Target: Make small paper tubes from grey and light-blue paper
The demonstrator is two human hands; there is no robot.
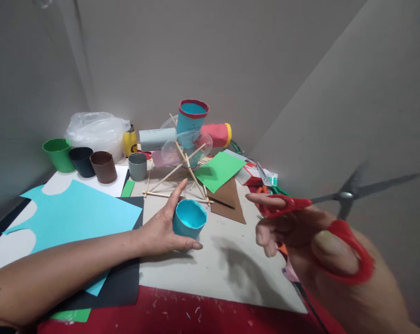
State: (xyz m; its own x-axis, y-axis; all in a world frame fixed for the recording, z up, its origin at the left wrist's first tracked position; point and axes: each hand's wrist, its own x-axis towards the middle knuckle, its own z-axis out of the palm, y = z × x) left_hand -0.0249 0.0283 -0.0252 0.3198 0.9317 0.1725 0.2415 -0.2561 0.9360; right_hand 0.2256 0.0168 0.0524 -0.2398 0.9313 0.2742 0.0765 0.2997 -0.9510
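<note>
My left hand (168, 227) reaches around a small blue paper cup (189, 219) standing upright on the pale board. Its thumb lies along the near side and its index finger stretches out past the far side. The palm is close against the cup, but I cannot tell how firmly it touches. At the right, raised above the table, my right hand (331, 250) holds red-handled scissors (345, 195). A thumb and finger are through the handle loops, and the blades are spread apart, pointing right.
Behind the cup stands a stick frame (177, 194) with a blue paper tube (190, 125). Green (59, 155), black (81, 162), brown (103, 167) and grey cups (138, 167) line the left back. Cut blue paper (80, 208) lies left, green paper (220, 171) right. Walls close in behind.
</note>
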